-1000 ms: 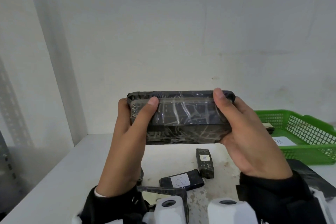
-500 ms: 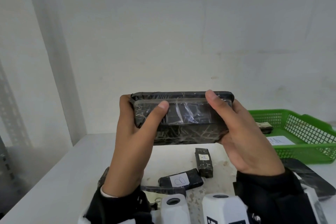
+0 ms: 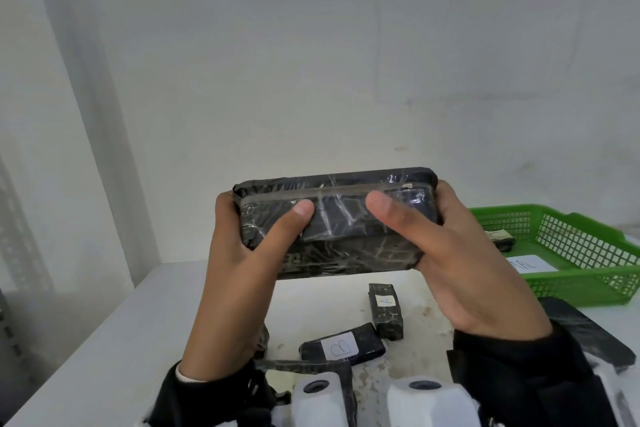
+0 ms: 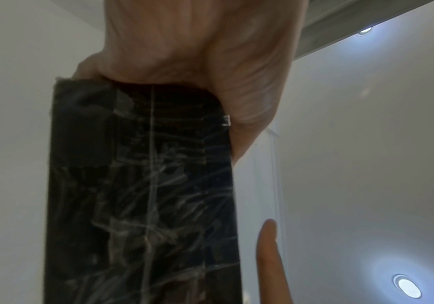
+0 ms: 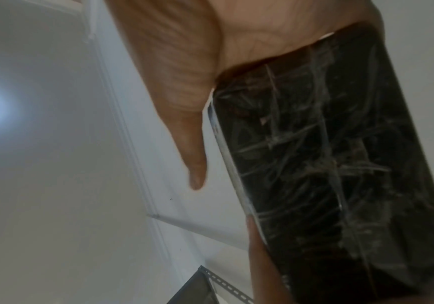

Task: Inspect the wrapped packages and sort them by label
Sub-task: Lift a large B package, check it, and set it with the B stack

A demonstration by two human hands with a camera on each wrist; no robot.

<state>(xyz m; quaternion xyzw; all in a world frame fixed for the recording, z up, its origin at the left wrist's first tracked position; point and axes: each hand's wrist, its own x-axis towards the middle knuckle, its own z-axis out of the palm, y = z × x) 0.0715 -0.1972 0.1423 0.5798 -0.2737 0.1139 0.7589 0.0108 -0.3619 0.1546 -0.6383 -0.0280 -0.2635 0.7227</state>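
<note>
holding a large black package wrapped in crinkled clear tape [image 3: 341, 222] up above the white tabletop [image 3: 104, 340], level and long side across, one end in each hand. my left hand [image 3: 239, 253] has its fingers behind the left end and the thumb laid across the near face; my right hand [image 3: 460, 253] grips the right end the same way, thumb on the front. both are curled firmly round it.

progress, as i judge it: early to middle. no label shows on the faces turned toward me, so this one is not yet read and needs turning. a small black wrapped block marked a [image 3: 385, 309] and a flat black packet with a white label marked b [image 3: 343, 347] lie near each other on the table below, unsorted. the green plastic mesh basket [image 3: 588, 246] at the right holds a white paper slip [image 3: 530, 263], writing too small to read, and at least one small dark parcel [image 3: 498, 239]. more dark wrapping lies at the lower edge, mostly hidden.

textures: glossy film, heavily creased, catching white streaks of light; a raised tape seam runs along the top edge. corners rounded, body rigid-looking. tabletop scuffed and stained near the small packets.
</note>
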